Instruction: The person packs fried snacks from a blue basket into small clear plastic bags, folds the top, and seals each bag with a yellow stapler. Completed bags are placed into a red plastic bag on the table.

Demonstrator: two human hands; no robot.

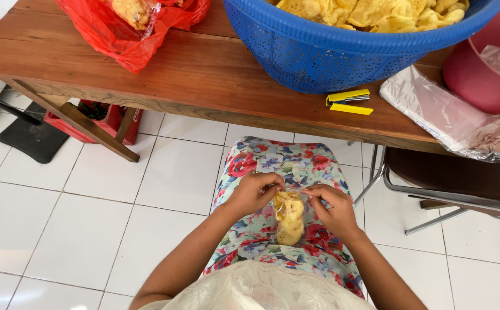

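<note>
Small clear bag [289, 217] of yellow crackers rests on lap, already filled. Left hand [254, 192] and right hand [334, 208] both pinch bag top closed (not yet sealed, I judge). Yellow stapler [348, 101] lies unused on wooden table [192, 69]; blue basket [330, 54] holds many crackers.

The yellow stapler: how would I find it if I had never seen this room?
Start at the long wooden table and find the big blue perforated basket heaped with yellow crackers. The yellow stapler lies on the tabletop just in front of the basket, left of the stack of clear plastic bags. It is the only small, yellow and metal thing there.
</note>
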